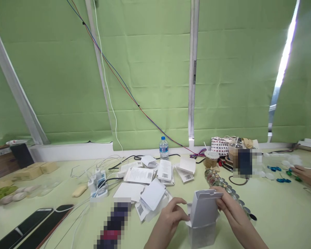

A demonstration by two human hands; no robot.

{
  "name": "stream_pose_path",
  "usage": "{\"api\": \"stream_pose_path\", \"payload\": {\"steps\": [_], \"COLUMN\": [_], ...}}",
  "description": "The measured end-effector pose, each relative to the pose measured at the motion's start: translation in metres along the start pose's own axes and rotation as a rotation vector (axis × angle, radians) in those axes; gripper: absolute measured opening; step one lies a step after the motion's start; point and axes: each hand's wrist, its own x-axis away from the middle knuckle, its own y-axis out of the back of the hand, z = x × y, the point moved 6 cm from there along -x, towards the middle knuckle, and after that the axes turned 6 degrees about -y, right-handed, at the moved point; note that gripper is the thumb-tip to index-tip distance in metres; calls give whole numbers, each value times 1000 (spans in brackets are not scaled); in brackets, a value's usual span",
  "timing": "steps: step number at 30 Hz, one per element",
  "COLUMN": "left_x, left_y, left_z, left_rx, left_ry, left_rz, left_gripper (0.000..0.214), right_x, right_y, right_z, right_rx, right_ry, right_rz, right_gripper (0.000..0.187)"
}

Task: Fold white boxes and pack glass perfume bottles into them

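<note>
A small white cardboard box (202, 235) stands upright in front of me at the lower edge of the view, its top flaps raised. My left hand (171, 218) is at the box's left side, its fingers bent and their tips on a small side flap. My right hand (229, 205) grips the top flap at its right edge, thumb and fingers closed on it. The inside of the box is hidden from me. Beyond the left hand lies a loose pile of flat white printed cartons (153, 193), some with barcodes.
Rows of small round metallic pieces (229, 188) run behind my right hand. A white power strip (98, 185) with cables, phones (28, 228), a water bottle (164, 148) and a drink cup (211, 159) stand about. At far right, another person's hand (304, 174) is near blue and green pieces.
</note>
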Motion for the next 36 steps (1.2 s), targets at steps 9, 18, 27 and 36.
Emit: {"api": "stream_pose_path", "payload": {"steps": [9,18,27,36], "left_x": [6,15,22,25], "left_y": [-21,-39,-47,-50], "left_z": [-4,18,28,24], "left_rx": [-203,-112,139,-133], "left_ry": [108,45,116,-77], "left_rz": [51,-204,-350,-359], "left_gripper": [22,24,32,23], "right_x": [4,26,44,56], "right_y": [-4,-19,-27,-21], "right_z": [-11,-28,-42,-45], "right_rx": [197,102,128,211], "right_ry": [164,245,240,531], "right_rz": [46,-27,-208,-196], "right_gripper": [31,23,20,14]}}
